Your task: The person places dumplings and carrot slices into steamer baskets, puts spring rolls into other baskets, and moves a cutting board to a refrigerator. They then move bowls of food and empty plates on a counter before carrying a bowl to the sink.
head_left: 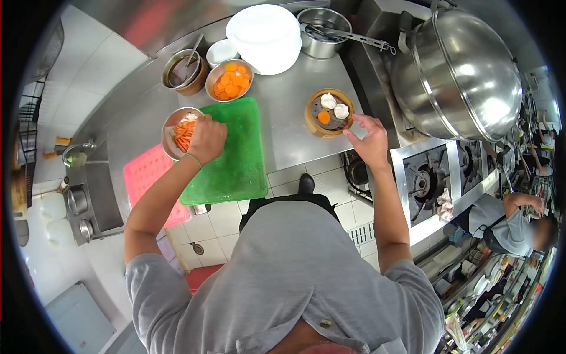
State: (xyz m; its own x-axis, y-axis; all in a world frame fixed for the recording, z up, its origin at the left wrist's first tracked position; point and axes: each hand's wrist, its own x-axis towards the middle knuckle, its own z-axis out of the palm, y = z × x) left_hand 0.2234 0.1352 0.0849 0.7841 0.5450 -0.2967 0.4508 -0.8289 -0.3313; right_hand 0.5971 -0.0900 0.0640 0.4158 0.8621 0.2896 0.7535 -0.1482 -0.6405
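Top-down view of a kitchen worktop [283,150]; clock directions run from the person's chest, twelve straight ahead.

At eleven, the left hand [209,140] is at the right edge of a bowl [167,140] of carrot strips [183,137]. Its fingers are bunched, but the tips are hidden, so whether they grip strips cannot be told.

At one, the right hand [369,139] has thumb and fingers parted beside a round steamer basket [310,121]; whether they touch its rim is unclear. Inside the basket are two white dumplings, at its twelve [328,101] and its two, and an orange carrot slice [323,117] at its eight.

A green board [236,174] lies at eleven, a pink board [147,171] at ten. Beyond the green one stands a bowl of carrot slices [231,82].

White plates [264,38] and a steel pot [339,22] are at twelve, a large metal dome [460,74] between one and two, a burner [422,182] at two. At three, another person [501,227] wears grey.
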